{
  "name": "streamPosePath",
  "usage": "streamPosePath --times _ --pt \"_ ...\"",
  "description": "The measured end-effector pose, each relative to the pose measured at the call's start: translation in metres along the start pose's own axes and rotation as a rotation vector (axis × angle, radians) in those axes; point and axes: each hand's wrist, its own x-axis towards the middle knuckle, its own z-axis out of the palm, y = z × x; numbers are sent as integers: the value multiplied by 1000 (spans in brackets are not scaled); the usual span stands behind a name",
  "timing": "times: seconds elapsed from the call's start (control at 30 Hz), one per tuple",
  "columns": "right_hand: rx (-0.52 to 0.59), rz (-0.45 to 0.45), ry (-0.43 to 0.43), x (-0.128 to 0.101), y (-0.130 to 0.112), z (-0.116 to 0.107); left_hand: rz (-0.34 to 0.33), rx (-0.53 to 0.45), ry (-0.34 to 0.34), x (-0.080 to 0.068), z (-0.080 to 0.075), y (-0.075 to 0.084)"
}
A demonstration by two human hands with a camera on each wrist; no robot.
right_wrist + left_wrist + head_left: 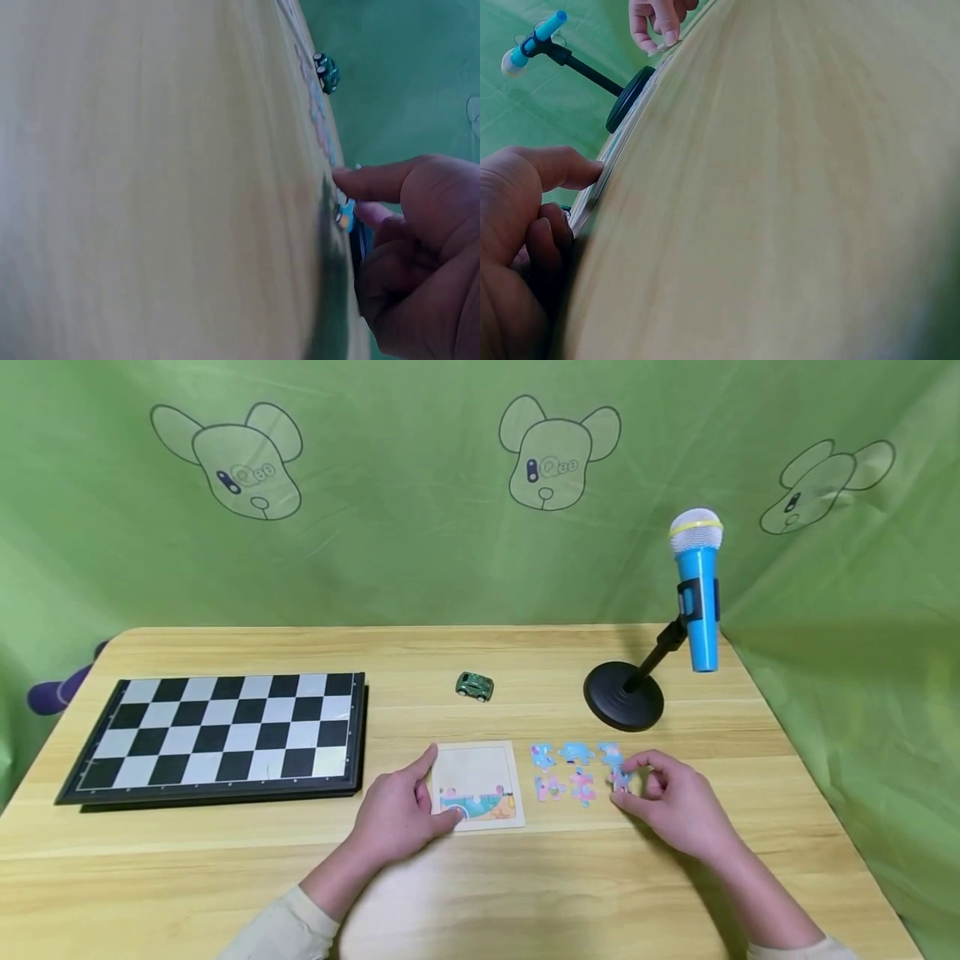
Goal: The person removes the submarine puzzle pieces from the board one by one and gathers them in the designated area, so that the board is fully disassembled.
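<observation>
- A light wooden table (225,860) with rounded corners carries everything.
- A black-framed chessboard (217,732) lies flat on its left part.
- A small green toy car (475,686) stands near the middle, towards the back.
- A puzzle tray (478,783) lies at the front centre, with loose puzzle pieces (573,770) just beside it on the right.
- The round black base (624,697) of a microphone stand sits behind the pieces.

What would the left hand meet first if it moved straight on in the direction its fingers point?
Probably nothing new: the left hand already rests on the puzzle board. Beyond that, the toy car seems roughly in line, though depth is unclear.
</observation>
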Motion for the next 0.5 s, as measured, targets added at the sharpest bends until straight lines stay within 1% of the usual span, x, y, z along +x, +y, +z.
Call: streamPosePath --times 0.1,0.17,0.37,0.5 --pt "87 -9 -40 2 7 2 2 3 -3 0 0 0" --pt "126 -16 -60 3 11 3 4 5 -3 0 0 0" --pt "165 -43 -87 3 16 1 2 3 3 0 -1 0" --pt "175 -26 -79 2 19 0 0 0 0 0 -1 0"
